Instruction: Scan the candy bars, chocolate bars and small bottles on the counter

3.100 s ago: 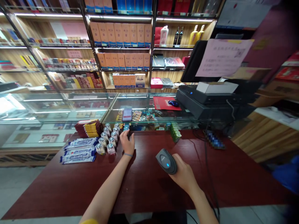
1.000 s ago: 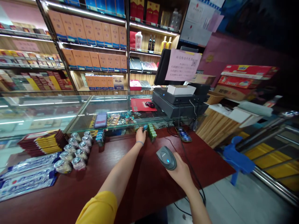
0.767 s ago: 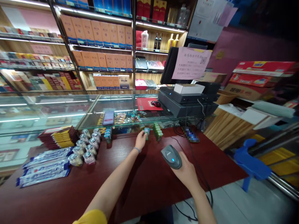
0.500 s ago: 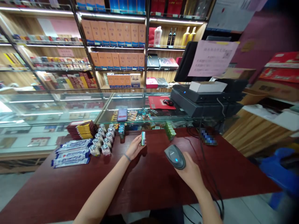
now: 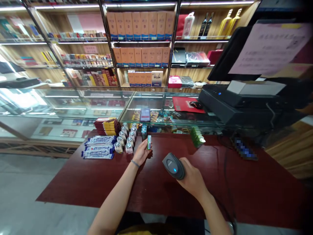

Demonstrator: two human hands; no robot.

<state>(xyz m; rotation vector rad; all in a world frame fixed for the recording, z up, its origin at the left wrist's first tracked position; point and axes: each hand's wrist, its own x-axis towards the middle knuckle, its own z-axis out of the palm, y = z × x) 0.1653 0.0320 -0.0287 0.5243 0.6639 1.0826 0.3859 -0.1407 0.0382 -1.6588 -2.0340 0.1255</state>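
Green-and-white small pack (image 5: 149, 142), one, standing upright at the fingertips of the left hand (image 5: 141, 153), its fingers closed on the lower end, held over the dark red counter (image 5: 73, 192). Black handheld barcode scanner (image 5: 174, 166), blue light lit, gripped in the right hand (image 5: 193, 182), fingers wrapped around its body and partly hidden behind it; it sits right of the left fingers, near them, not touching. Just left of the left fingers: rows of glass jars with silver lids (image 5: 124, 138). Farther left of the fingers: blue-and-white packaged bars (image 5: 99, 147), with a stack of red-and-yellow packs (image 5: 106, 126) behind them. Just beyond the left fingertips: small cans (image 5: 144, 132), against a glass display case (image 5: 151, 111). Right of the fingers, past the scanner's tip: a row of green packs (image 5: 197, 137). Below the left fingers, on the wrist: thin grey band (image 5: 135, 163).
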